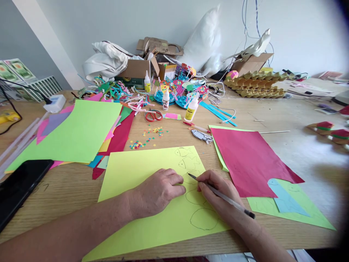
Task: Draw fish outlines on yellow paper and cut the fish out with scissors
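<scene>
A yellow sheet of paper lies in front of me, with pencil-like outlines of fish down its right side. The upper two fish have eyes and tails; the lower shapes are plain ovals. My left hand rests on the sheet, holding nothing, its slightly bent fingers beside the drawings. My right hand grips a pen with a clear barrel and dark cap end. The pen's tip touches or hovers just over the third shape, which my fingers partly hide.
Coloured sheets and a black phone lie left. Red paper overlaps green and blue pieces at right. Beyond are a fish cutout, red-handled scissors, glue bottles, confetti and egg cartons.
</scene>
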`<state>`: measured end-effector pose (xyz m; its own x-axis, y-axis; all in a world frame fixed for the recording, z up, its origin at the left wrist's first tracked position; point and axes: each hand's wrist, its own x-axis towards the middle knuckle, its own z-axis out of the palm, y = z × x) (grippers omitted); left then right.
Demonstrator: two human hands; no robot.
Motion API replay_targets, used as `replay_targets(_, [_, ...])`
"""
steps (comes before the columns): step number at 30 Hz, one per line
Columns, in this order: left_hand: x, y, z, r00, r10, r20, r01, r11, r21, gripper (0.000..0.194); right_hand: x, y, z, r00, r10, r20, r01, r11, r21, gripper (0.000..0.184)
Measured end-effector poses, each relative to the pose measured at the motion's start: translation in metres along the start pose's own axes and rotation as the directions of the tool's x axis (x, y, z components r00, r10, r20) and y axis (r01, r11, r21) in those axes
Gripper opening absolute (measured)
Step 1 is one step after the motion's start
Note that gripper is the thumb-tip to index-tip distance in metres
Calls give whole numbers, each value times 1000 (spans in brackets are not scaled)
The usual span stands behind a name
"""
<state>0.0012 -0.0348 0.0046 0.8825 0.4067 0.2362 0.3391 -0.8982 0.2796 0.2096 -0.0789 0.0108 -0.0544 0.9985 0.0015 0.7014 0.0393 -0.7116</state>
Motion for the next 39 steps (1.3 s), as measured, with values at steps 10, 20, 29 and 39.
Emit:
replay_targets(10, [1,1,-1,1000,-5,4,5,1000,-5,20,0,1,0,1000,22,-22,-22,1000,17,8])
replay_targets(20, [1,1,-2,1000,2,-5,-2,1000,-14,21,0,-1,0,1000,6,2,-6,1000,0,8])
replay_targets(29, [1,1,-2,1000,0,-4,0,1000,-17,20,0,0,0,1000,26,10,-26,999,20,9])
replay_targets(39, [1,2,-3,1000,-4,11,4,1000,-24,21,0,2,1,999,36,-8,-35,999,24,9])
